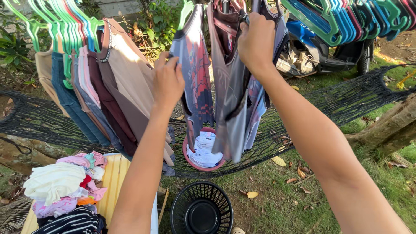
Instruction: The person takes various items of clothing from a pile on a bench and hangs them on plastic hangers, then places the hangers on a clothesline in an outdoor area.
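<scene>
Overhead, both hands are raised to the hanging laundry. The left hand [167, 82] has its fingers curled and pinched on the left edge of a grey-and-red patterned shirt [197, 78]. The right hand [256, 41] is closed around the top of a grey garment [229, 104] just right of it. Both garments hang centre-frame, above a black net hammock [329, 104] holding a pink basin [203, 151]. A black basket [201, 210] stands near, on the grass.

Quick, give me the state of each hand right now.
Left hand: closed on the edge of the patterned shirt.
Right hand: closed on the top of the grey garment.
</scene>
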